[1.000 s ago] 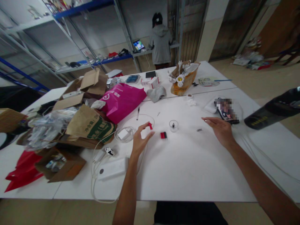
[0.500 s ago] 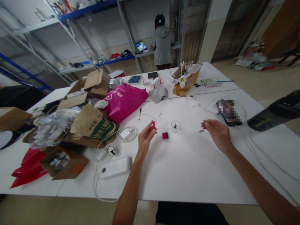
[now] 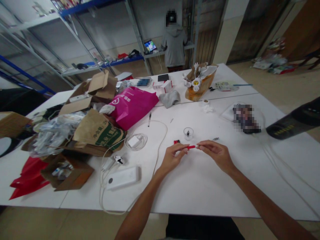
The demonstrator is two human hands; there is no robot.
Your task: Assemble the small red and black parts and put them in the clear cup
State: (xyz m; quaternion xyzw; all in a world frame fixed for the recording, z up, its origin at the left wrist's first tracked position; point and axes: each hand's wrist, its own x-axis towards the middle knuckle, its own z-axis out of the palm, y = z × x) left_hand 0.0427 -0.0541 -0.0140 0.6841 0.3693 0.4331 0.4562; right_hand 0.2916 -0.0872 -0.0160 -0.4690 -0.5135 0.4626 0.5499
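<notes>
Between the fingertips of my left hand (image 3: 172, 157) is a small red tube-like piece (image 3: 191, 147), held nearly level. My right hand (image 3: 218, 154) is pinched at the tube's right end, on a tiny pale part too small to name. Partly hidden behind my left hand lie several red and black pieces (image 3: 176, 142). A small clear cup (image 3: 188, 134) with a dark item inside stands just beyond my hands. Small metallic parts (image 3: 216, 138) rest on the table behind my right hand.
Left on the white table are a white power bank (image 3: 123, 178), a coiled cable (image 3: 140, 142), cardboard boxes (image 3: 72, 171) and a magenta bag (image 3: 135, 105). To the right, a phone (image 3: 246, 118) and a black bottle (image 3: 292, 121). A person in grey (image 3: 174, 46) stands at the back shelves.
Both hands have come together in front of the cup. My left hand moved right with the red piece, which turned from upright to level; my right hand moved left from the metallic parts.
</notes>
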